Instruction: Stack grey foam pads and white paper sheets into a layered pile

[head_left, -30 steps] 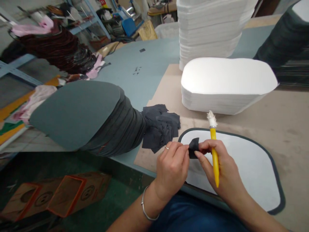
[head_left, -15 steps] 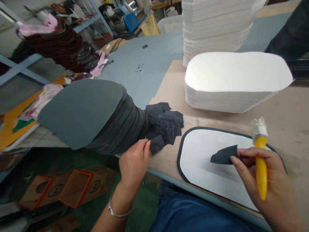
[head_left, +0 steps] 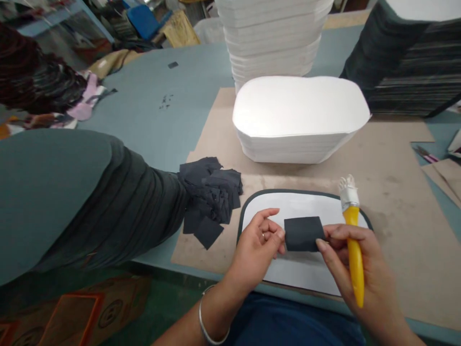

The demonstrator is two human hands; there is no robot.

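Observation:
A small dark fabric square is held flat between both hands above a white oval panel with a dark border. My left hand pinches the square's left edge with thumb and fingers. My right hand grips the square's right edge with its fingertips and also holds a yellow-handled brush, white bristles pointing away from me. A loose pile of the same dark squares lies just left of the panel.
A leaning stack of grey oval pieces fills the left. A low stack of white oval pieces stands behind the panel, a taller white stack beyond it. Dark stacked pieces sit at back right. Scissors lie at the right edge.
My left hand came back from the pile of dark squares to the square held by my right hand. The square, curled before, is now spread flat between both hands.

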